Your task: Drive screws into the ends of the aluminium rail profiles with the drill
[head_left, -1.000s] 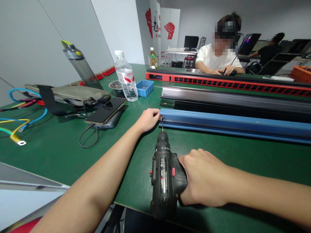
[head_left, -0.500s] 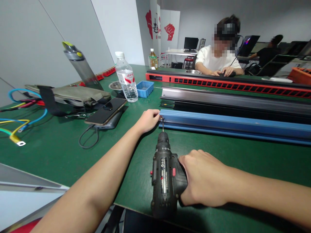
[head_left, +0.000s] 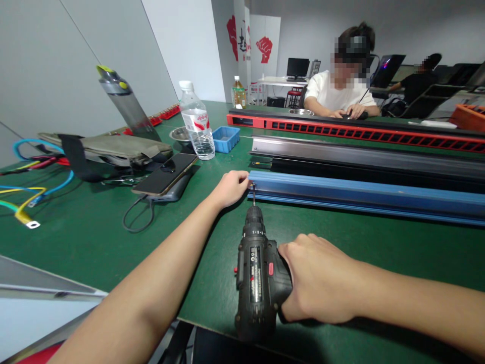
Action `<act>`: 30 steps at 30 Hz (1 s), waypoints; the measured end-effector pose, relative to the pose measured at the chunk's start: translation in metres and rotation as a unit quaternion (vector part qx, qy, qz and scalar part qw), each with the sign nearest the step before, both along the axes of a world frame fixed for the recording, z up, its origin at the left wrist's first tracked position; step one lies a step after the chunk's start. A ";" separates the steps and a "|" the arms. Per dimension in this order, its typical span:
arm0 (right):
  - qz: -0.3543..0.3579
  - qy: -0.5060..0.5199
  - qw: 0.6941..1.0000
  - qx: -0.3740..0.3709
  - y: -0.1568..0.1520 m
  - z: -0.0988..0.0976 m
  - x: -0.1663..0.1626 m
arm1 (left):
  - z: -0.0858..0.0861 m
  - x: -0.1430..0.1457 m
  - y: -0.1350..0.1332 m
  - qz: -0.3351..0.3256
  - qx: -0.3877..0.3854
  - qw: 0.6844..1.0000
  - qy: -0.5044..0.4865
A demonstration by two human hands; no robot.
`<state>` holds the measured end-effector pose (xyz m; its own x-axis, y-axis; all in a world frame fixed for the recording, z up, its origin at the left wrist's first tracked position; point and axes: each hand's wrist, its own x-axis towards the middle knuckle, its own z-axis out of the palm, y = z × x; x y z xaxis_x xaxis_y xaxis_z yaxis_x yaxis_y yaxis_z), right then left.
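Note:
My right hand is wrapped round the grip of a black cordless drill, which lies level and points away from me. The thin bit in its chuck reaches a small dark screw head or hole at the left end of a long blue metal profile. My left hand is closed at that same end, with thumb and fingertips against the profile. The fingertips are partly hidden, so anything small between them does not show. The profile lies across the green table.
Behind the blue profile lie a grey metal profile and a red-and-black rail. To the left are a phone, a water bottle, a blue tray, a bag and cables. A person sits opposite.

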<state>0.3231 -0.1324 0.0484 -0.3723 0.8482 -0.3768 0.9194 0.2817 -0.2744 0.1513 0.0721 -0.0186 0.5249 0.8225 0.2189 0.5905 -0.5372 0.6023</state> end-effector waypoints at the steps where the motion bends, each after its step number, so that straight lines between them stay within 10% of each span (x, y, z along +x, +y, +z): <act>1: 0.000 0.002 1.000 0.002 0.000 0.000 0.000 | 0.000 0.000 0.000 0.000 -0.002 1.000 0.000; 30: 0.004 0.010 1.000 0.013 0.001 -0.002 0.000 | 0.000 0.001 0.000 -0.001 -0.002 1.000 0.005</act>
<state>0.3230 -0.1317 0.0462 -0.3872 0.8539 -0.3477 0.9112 0.2970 -0.2854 0.1518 0.0716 -0.0184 0.5291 0.8221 0.2105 0.5954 -0.5364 0.5982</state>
